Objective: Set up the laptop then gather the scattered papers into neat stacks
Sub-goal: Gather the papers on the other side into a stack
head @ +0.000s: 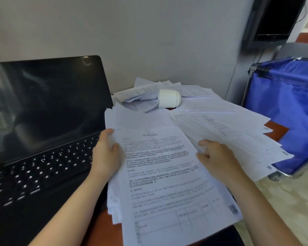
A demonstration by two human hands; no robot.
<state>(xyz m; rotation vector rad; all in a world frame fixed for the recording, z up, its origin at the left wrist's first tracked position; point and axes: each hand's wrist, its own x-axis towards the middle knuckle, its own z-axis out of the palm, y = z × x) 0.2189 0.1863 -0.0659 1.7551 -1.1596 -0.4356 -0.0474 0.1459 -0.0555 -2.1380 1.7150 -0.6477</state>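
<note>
Paper makes up nearly everything here. A thick stack point(160, 174) of printed sheets lies on the worktop point(277, 128) just right of the open laptop point(43, 121), whose screen is dark. More loose sheets point(229, 132) fan out to the right and back, some overhanging the worktop's edge, and a white pot point(169, 100) lies on its side on the far ones.

The stack should be light but floppy. Its sheets slide easily over one another, and the left edges are already ragged. It is best taken by both long edges, thumbs on top and fingers beneath, then tapped square.

The left hand point(107, 153) grips the stack's left edge near the top corner, thumb over the top sheet and fingers curled under. The right hand point(215, 157) sits at the right edge with its fingers curled narrowly. It appears to pinch that edge where the loose sheets begin, though blur hides exactly which sheets it holds.
</note>
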